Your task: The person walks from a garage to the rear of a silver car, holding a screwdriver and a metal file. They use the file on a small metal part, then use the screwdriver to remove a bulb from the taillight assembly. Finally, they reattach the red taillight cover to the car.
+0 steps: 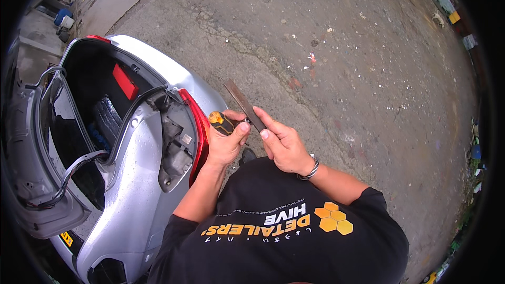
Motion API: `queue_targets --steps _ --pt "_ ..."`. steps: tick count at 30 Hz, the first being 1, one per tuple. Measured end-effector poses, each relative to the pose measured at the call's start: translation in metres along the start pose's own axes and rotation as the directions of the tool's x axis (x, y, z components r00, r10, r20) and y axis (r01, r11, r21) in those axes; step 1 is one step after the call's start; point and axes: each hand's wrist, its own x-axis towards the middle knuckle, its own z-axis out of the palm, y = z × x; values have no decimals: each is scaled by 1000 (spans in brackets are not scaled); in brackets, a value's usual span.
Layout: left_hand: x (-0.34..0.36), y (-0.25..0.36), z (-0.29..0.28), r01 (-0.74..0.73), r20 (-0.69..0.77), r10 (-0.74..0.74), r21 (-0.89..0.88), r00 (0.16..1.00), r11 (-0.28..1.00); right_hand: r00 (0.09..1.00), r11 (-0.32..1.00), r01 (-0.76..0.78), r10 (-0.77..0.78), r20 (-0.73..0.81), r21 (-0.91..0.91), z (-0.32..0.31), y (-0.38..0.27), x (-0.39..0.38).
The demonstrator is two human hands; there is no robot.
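My left hand [226, 144] is closed around a screwdriver [221, 123] with a yellow and black handle, its handle end pointing up and left. Only a little of the metal near my thumb shows. In my right hand [286, 150], thumb and fingers pinch the lower end of a long, flat brownish metal bar [244, 104], which slants up to the left. The two hands are close together in front of my body, and the bar passes beside the left fingertips. Whether the screwdriver touches the bar, I cannot tell.
On the left stands a silver car [134, 147] with its boot open and a red tail light [197, 131] near my left arm. A recessed cavity [176, 147] shows beside that light. Inside the boot is a red flat object [125, 81]. Rough, littered concrete ground [368, 73] spreads ahead and right.
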Motion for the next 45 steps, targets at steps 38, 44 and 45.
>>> queue_targets --steps 38,44,45 --pt "2 -5 3 28 50 -30 32 998 999 999 999 7 -4 -51 48 -2 9 1" --pt "8 -3 2 18 32 -18 1 999 1000 999 998 0 2 -36 70 -3 8 0" --pt "6 -5 2 39 41 -40 19 998 999 999 998 2 0 -41 66 -3 8 1"
